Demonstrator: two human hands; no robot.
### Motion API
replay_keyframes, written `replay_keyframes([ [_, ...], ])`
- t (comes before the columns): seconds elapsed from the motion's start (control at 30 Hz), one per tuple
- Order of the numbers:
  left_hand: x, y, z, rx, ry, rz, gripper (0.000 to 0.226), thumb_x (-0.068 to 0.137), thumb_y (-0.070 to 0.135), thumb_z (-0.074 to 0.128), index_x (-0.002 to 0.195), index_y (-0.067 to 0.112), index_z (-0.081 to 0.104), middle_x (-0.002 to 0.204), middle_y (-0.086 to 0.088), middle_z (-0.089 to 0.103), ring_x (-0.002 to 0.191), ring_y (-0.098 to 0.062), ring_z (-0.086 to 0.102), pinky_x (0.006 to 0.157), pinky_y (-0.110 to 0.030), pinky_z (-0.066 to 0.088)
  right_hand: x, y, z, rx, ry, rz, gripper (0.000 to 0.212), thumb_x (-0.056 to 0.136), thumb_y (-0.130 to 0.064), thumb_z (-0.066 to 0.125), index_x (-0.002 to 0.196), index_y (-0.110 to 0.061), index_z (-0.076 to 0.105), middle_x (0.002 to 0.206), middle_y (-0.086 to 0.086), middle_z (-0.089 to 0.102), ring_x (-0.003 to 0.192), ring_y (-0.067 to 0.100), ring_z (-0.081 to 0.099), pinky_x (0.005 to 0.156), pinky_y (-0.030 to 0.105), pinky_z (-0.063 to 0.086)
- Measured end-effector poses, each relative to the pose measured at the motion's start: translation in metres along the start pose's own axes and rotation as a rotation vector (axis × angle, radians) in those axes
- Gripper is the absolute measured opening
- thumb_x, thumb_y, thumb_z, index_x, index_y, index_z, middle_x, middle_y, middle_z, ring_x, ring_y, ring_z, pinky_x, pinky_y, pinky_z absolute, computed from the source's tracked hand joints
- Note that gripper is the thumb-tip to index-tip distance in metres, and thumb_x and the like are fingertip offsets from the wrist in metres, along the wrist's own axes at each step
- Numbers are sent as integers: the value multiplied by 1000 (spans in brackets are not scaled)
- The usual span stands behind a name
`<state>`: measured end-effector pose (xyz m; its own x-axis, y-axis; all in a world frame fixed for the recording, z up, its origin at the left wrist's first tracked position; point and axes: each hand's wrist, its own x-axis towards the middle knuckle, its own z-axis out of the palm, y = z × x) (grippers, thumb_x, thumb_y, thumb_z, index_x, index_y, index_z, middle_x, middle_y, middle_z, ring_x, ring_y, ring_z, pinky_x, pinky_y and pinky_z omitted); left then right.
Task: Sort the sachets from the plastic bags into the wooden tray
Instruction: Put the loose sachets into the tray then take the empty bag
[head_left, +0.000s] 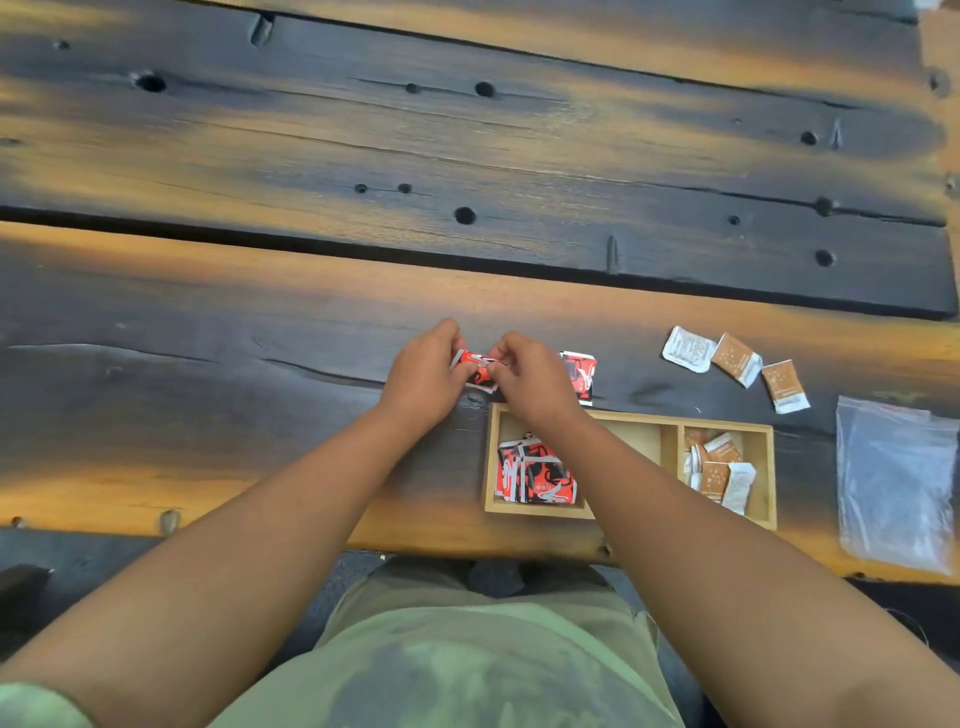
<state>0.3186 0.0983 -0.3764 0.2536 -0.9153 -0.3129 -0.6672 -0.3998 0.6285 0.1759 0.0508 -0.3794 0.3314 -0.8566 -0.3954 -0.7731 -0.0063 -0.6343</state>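
Note:
My left hand (423, 376) and my right hand (535, 379) meet just beyond the wooden tray (670, 441), both pinching red-and-black sachets (478, 366) held between them. One more red-and-black sachet (582, 376) lies on the table right of my right hand. The tray's left compartment holds a pile of red-and-black sachets (535, 475). Its right compartment holds orange-and-white sachets (719, 467). My right forearm hides part of the tray's middle.
Three loose sachets lie on the dark wooden table beyond the tray: a white one (688, 349) and two orange ones (735, 359) (784, 385). A clear plastic bag (893, 483) lies flat right of the tray, near the table's front edge (441, 543).

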Motion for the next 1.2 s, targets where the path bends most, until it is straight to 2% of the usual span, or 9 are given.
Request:
replay_keyframes([
  [0.13, -6, 18, -1, -51, 18, 53, 17, 87, 21, 70, 94, 17, 55, 79, 0, 60, 75, -24, 57, 64, -38, 46, -7, 4, -20, 49, 44, -40, 4, 93, -21, 65, 97, -20, 66, 89, -3, 68, 81, 17, 65, 74, 39, 56],
  [0.3, -18, 32, 7, -72, 7, 106, 10, 92, 19, 65, 102, 21, 62, 82, -1, 62, 77, -21, 60, 70, -41, 54, -20, 20, -40, 123, 1, -7, 17, 91, -17, 67, 106, -23, 62, 85, -7, 61, 77, 14, 64, 74, 41, 58],
  [0.5, -38, 43, 27, -58, -47, 86, 9, 94, 24, 63, 102, 23, 60, 80, 2, 60, 76, -18, 61, 64, -34, 52, -40, 36, -50, 101, 12, -25, 14, 92, -18, 65, 103, -25, 60, 87, -5, 63, 77, 13, 64, 70, 39, 57],
  [0.57, -43, 46, 30, -79, -51, 73, 8, 94, 25, 64, 100, 23, 59, 79, 2, 61, 75, -17, 63, 62, -36, 54, -46, 38, -50, 2, 45, -78, 9, 92, -17, 64, 99, -22, 62, 86, -10, 60, 75, 9, 59, 67, 33, 51],
  [0.63, -47, 50, 31, -66, -60, 81, 7, 93, 26, 65, 96, 23, 59, 76, 2, 61, 73, -17, 63, 61, -36, 52, -54, 43, -52, -119, 76, -152, 4, 92, -17, 62, 95, -20, 62, 87, -9, 58, 78, 12, 57, 69, 33, 47],
  [0.73, -58, 51, 38, 36, -110, 116, 10, 93, 27, 64, 96, 23, 56, 75, 3, 61, 73, -19, 61, 61, -35, 50, -67, 54, -48, -259, 97, -239, 3, 91, -18, 62, 93, -17, 62, 92, -2, 62, 87, 21, 56, 74, 37, 45],
  [0.87, -74, 44, 49, 164, -162, 147, 13, 94, 29, 64, 102, 21, 57, 86, -1, 65, 82, -23, 61, 67, -36, 50, -85, 68, -36, -268, 67, -232, 4, 90, -19, 63, 93, -17, 63, 94, 0, 65, 91, 21, 55, 71, 31, 35],
  [1.0, -81, 42, 54, 227, -162, 231, 15, 96, 28, 61, 107, 19, 57, 101, 0, 61, 90, -21, 58, 70, -31, 42, -93, 73, -33, -267, 68, -217, 6, 91, -21, 64, 96, -18, 64, 96, -2, 64, 94, 18, 53, 75, 32, 43],
  [1.2, -83, 31, 61, 249, -175, 240, 19, 92, 30, 65, 108, 21, 62, 102, 0, 55, 94, -22, 55, 72, -34, 43, -100, 75, -30, -286, 55, -226, 12, 89, -25, 68, 96, -17, 64, 98, -1, 59, 97, 20, 49, 77, 34, 45],
])
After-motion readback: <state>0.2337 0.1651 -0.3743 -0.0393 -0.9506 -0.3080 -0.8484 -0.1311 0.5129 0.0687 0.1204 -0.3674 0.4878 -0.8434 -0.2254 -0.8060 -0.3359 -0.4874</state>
